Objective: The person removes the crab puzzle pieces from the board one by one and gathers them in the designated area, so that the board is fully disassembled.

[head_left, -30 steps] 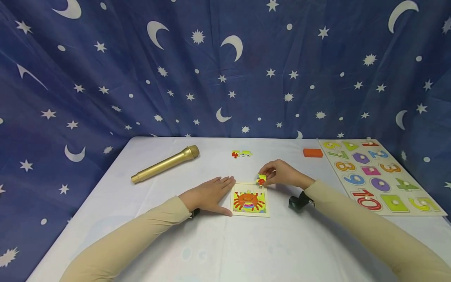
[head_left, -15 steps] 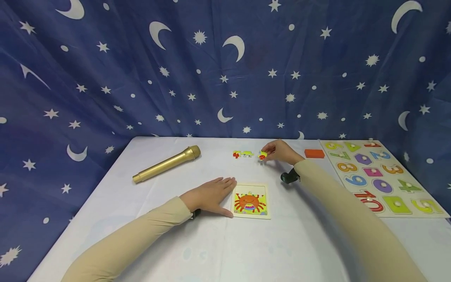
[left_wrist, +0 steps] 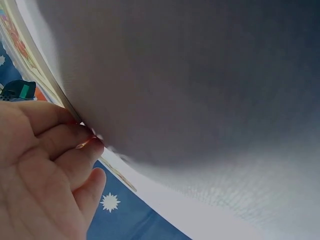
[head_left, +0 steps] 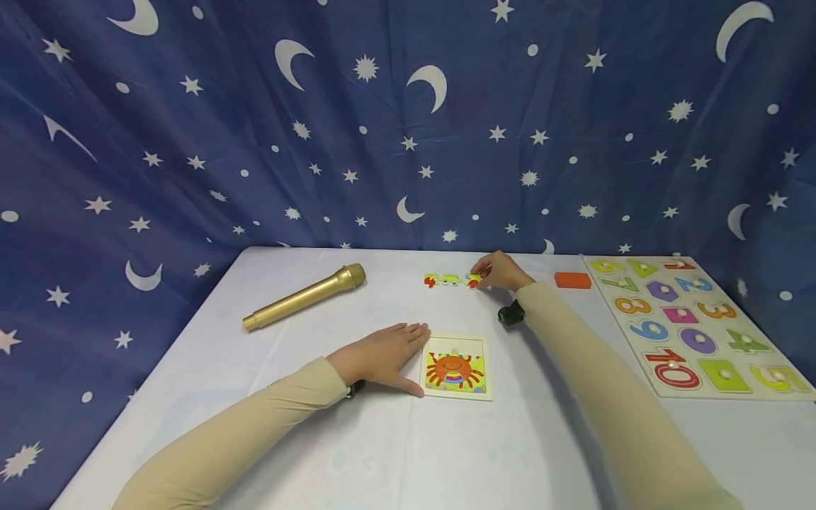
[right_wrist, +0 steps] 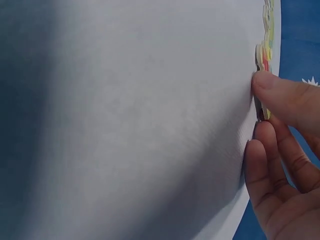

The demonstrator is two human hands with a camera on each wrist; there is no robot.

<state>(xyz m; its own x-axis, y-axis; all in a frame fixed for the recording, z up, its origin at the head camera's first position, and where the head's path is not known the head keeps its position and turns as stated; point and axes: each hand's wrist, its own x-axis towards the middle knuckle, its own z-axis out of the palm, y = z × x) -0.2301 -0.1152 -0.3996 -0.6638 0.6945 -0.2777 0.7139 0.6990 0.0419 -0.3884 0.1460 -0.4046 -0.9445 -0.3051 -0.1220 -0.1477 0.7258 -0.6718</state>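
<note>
My right hand (head_left: pixel 500 270) pinches a small red and yellow-green jigsaw puzzle piece (head_left: pixel 473 282) at the back of the table. That piece lies at the right end of a short row, close beside a green puzzle piece (head_left: pixel 450 280) and a red and green puzzle piece (head_left: pixel 431 281). In the right wrist view, the thumb (right_wrist: pixel 266 80) presses on the held piece's side. My left hand (head_left: pixel 385 355), fingers extended, rests on the table against the left edge of a square puzzle tray (head_left: pixel 488 368). A crab picture (head_left: pixel 454 372) fills its lower part; the top strip shows bare board.
On the white table (head_left: pixel 357 453), a gold microphone (head_left: pixel 306 297) lies at the back left. An orange block (head_left: pixel 572 280) sits right of my right hand. A number and shape peg board (head_left: pixel 695 326) covers the right side. A starry blue curtain (head_left: pixel 357 142) hangs behind.
My right hand has moved from the tray's upper right corner to the back with the puzzle piece, then slightly left, bringing it to the row. The left hand stays at the tray.
</note>
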